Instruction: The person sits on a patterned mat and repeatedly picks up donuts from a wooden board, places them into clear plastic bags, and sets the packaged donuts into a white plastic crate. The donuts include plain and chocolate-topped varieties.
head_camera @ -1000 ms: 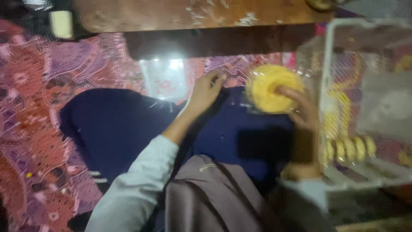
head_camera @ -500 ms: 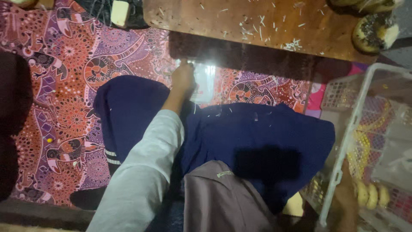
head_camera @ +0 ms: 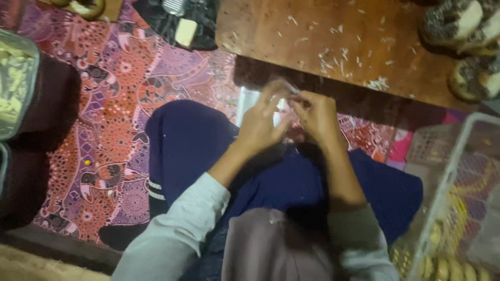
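My left hand [head_camera: 260, 122] and my right hand [head_camera: 315, 115] meet in front of me, above my crossed legs in dark blue trousers [head_camera: 208, 151]. Between the fingers of both hands is a thin clear plastic bag [head_camera: 284, 91], pinched at its top edge. The bag is blurred and I cannot see anything inside it. A stack of more clear plastic [head_camera: 247, 104] lies on the mat just beyond my hands.
A low wooden table [head_camera: 333, 41] with scattered crumbs stands ahead, round crumb-coated pastries [head_camera: 469, 26] at its right end. A white wire basket [head_camera: 453, 208] holding yellow round cakes is at my right. A patterned red mat [head_camera: 114, 104] covers the floor; a container [head_camera: 15, 83] sits left.
My left hand has come back from the plastic on the mat. My right hand has left the basket, and both now hold a clear bag together. The view has shifted.
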